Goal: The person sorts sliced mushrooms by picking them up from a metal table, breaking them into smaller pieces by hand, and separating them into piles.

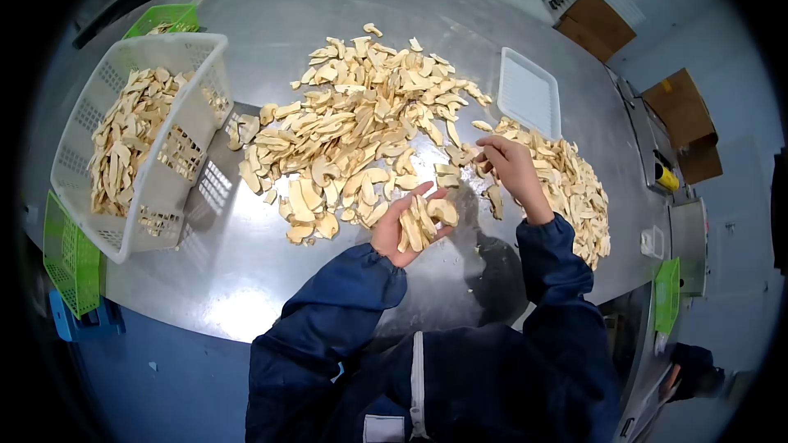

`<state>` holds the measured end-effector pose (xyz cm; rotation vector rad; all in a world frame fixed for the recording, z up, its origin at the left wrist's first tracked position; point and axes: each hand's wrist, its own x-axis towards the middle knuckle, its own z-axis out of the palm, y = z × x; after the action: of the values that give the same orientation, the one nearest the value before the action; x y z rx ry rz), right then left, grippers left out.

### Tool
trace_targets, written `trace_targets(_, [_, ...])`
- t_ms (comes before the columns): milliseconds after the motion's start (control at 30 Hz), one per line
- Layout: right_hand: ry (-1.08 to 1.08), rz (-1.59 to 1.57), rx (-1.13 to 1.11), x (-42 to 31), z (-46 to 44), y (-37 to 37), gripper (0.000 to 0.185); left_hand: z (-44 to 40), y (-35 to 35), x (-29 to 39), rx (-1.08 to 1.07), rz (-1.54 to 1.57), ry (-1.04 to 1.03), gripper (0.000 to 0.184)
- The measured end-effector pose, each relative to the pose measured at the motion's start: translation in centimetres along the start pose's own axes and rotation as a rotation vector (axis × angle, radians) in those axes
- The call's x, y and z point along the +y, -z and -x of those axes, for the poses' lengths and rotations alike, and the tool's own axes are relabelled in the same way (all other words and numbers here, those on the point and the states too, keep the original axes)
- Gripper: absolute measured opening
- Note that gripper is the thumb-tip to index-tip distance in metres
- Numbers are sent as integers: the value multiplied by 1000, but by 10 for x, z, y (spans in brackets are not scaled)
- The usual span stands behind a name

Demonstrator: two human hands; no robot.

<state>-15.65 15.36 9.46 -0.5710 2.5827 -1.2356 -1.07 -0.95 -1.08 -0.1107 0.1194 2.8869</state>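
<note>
My left hand, palm up, cups several pale dried mushroom slices above the metal table's near side. My right hand is over the gap between two heaps, its fingers partly curled and apart, with no slice visible in them. Loose mushroom slices lie just beside its fingertips. The larger mushroom heap spreads across the middle of the table. Partly behind my right forearm is the other heap, on the right.
At the left stands a white perforated basket holding more slices. Green baskets are beside and behind it. A shallow white tray lies beyond the right heap. Part of another person shows at the lower right.
</note>
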Motion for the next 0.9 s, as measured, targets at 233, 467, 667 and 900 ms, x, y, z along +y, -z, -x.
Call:
trace_targets(233, [263,524,-36,28,7,-31,20,3,2,1,25,-34,85,50])
trace_targets(467, [344,629,-14,32,5,-43,15,-3,23,2,65,59,49,51])
trace_targets(667, [272,543,-110,46,4,-32,15,1,-3,4,144,21,17,52])
trace_targets(900, [86,401,-127,41,9,-32,19,1,-3,1,104,13,3,51])
